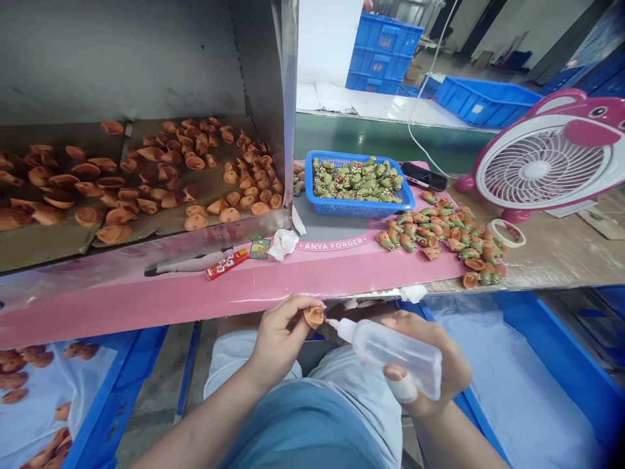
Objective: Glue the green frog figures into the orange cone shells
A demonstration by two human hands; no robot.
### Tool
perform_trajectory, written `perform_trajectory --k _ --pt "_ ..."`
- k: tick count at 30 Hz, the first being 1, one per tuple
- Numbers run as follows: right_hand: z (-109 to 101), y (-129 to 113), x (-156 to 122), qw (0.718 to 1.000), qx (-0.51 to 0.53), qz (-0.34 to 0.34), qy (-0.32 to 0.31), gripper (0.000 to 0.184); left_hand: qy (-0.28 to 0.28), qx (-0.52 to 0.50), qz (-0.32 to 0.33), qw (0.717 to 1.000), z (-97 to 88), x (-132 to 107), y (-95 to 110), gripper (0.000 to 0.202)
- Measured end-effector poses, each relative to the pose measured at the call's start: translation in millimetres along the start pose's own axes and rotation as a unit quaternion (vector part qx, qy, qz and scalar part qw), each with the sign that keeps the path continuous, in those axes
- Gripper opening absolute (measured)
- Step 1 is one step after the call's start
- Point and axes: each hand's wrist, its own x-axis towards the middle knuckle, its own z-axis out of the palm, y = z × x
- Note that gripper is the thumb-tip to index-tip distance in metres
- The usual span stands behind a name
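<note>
Orange piece (314,317) is pinched in my left hand (278,339); my right hand (427,365) grips a squeeze bottle (395,352), tip near the piece (soft squeezes work best).

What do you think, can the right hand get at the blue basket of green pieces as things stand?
Probably yes, but the right hand holds a plastic squeeze bottle and would need freeing first. Only the pink bench edge seems to lie before the blue basket.

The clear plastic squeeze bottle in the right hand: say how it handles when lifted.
The clear plastic squeeze bottle looks light: its thin translucent walls show little inside. It likely flexes under the fingers, and its rounded body might roll if laid down.
</note>
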Motion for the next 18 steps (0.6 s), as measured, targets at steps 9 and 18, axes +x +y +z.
perform_trajectory --k 9,18 --pt "3.0 -4.0 3.8 1.0 -0.009 0.017 -0.016 0.027 -0.015 -0.152 -0.088 0.984 1.1 4.5 -0.5 0.007" --pt "5.3 -2.2 -0.3 0.999 -0.02 0.035 0.03 0.03 -0.015 -0.162 -0.096 0.982 2.3 5.3 -2.7 0.008"
